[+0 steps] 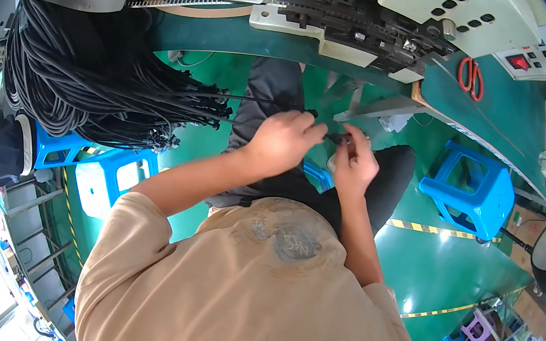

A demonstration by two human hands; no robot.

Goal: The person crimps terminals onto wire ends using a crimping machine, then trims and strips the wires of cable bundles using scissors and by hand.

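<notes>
Above my lap, my left hand (284, 143) is closed with fingers pinched round a thin black cable (255, 100) that runs in from the left. My right hand (356, 162) is closed just beside it, fingertips pinching a short dark piece between the hands, which looks like the cable's end. The fingers hide most of that piece. A large bundle of black cables (70, 72) hangs over the table's edge to my left, its many loose ends pointing toward my hands.
A black and cream machine (338, 5) stands on the green table (187, 36), with a strip of terminals (178, 2) feeding into it. Red-handled scissors (470, 78) lie right of it. Blue stools (469, 188) stand at both sides. A control box (536, 57) is far right.
</notes>
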